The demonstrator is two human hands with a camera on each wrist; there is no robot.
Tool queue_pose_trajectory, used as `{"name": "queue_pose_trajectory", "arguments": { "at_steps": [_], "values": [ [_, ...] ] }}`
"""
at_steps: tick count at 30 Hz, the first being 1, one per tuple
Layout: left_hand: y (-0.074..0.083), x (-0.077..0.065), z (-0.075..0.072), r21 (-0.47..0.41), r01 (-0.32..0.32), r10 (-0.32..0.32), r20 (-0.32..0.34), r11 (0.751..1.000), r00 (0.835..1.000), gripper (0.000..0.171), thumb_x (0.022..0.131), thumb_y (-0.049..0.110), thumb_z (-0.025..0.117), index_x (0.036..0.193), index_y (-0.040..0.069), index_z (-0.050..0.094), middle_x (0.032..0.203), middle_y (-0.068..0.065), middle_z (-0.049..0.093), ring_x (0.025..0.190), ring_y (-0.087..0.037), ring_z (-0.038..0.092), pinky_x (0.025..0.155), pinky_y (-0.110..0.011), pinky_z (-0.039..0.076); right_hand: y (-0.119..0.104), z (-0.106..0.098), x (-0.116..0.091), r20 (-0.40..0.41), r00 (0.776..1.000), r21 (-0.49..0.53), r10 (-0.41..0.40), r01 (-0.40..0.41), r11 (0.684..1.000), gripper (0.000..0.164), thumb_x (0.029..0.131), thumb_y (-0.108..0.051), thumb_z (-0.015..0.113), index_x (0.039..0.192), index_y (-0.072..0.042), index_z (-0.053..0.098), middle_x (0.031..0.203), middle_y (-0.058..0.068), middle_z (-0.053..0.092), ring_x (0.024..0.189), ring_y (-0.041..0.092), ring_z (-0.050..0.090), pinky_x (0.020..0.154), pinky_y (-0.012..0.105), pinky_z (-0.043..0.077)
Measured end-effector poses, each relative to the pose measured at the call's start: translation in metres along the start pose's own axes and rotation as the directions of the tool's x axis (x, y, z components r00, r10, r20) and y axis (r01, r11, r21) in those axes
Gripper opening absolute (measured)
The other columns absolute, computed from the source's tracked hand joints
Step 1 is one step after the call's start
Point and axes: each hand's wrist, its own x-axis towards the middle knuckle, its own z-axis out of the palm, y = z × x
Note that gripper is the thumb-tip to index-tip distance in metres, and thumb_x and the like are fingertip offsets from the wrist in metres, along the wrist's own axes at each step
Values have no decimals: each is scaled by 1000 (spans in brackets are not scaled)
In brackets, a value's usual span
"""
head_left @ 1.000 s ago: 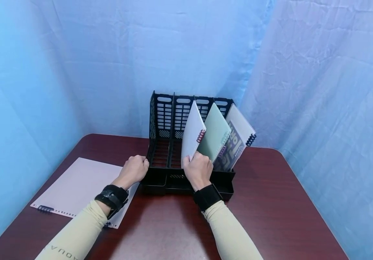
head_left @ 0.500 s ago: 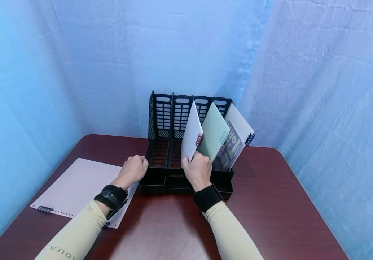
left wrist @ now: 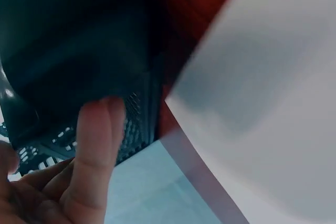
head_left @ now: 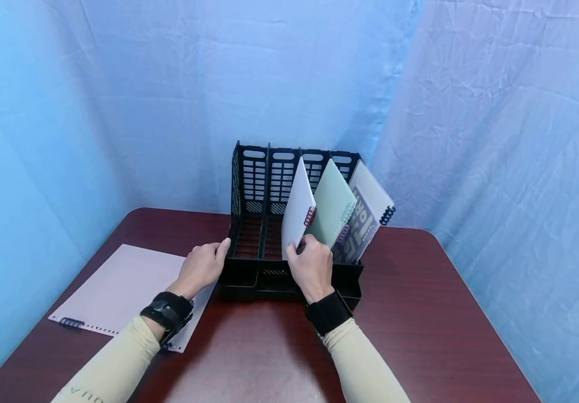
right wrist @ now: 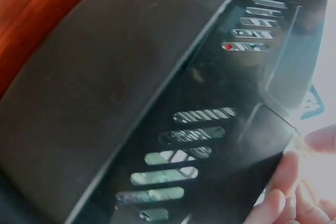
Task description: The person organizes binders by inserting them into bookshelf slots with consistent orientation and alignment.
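A black file organizer (head_left: 243,274) with upright dividers stands in the middle of the table. In the head view my left hand (head_left: 204,267) is at its left front edge, thumb extended; the left wrist view shows straight fingers (left wrist: 97,145) in front of the black plastic. My right hand (head_left: 312,268) holds the lower front edge of a white spiral notebook (head_left: 297,207) with red coils, upright in the organizer, thumb on its left side. To the right stand a light green notebook (head_left: 334,204) and a notebook with large printed letters (head_left: 365,218).
A pale notebook (head_left: 128,291) with dark rings lies flat on the dark red table (head_left: 420,313), left of the organizer and partly under the left forearm. Blue curtains (head_left: 279,73) hang behind and at the sides.
My left fingers have loosened from the organizer's edge and the thumb has lifted. The white notebook has shifted slightly back; my right thumb and forefinger stand a little wider apart.
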Motion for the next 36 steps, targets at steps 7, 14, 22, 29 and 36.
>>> {"name": "queue_pose_trajectory", "arguments": {
  "at_steps": [7, 14, 22, 29, 36],
  "values": [
    [-26, -24, -21, 110, -43, 53, -88, 993, 995, 63, 111, 44, 36, 129, -9, 65, 118, -26, 70, 107, -44, 68, 89, -59, 52, 1, -12, -5, 9, 997, -60, -77, 77, 995, 24, 86, -17, 75, 68, -10, 63, 56, 0, 59, 47, 17, 56, 47, 36, 47],
    [-63, -58, -57, 309, -105, 135, -79, 945, 988, 50, 106, 39, 53, 116, -5, 73, 105, -25, 74, 96, -46, 70, 79, -60, 54, -1, -23, -16, 72, 979, -98, -188, 195, 976, 46, 86, -17, 77, 53, -17, 45, 45, -7, 36, 38, 9, 36, 39, 27, 28],
    [-97, -96, -99, 432, -227, 169, 170, 873, 971, 69, 83, 54, 79, 116, -6, 71, 110, -23, 72, 106, -43, 68, 87, -58, 53, -20, -25, -28, 85, 933, -57, -350, 355, 933, 46, 84, -21, 80, 54, -21, 46, 48, -10, 40, 40, 5, 36, 40, 24, 30],
    [-127, -115, -121, 429, -228, 74, 347, 874, 935, 121, 47, 72, 87, 135, -5, 59, 138, -34, 54, 124, -56, 53, 96, -66, 46, -40, -19, -40, 96, 895, 2, -436, 438, 899, 41, 84, -24, 80, 56, -21, 50, 50, -11, 43, 43, 1, 36, 41, 21, 31],
    [-147, -127, -113, 388, -149, -23, 406, 909, 914, 110, 57, 61, 88, 139, -4, 56, 141, -35, 51, 127, -58, 50, 97, -68, 43, -51, -9, -50, 113, 856, 53, -505, 502, 863, 34, 84, -25, 81, 61, -18, 57, 51, -9, 47, 42, 2, 37, 42, 19, 31]
  ]
}}
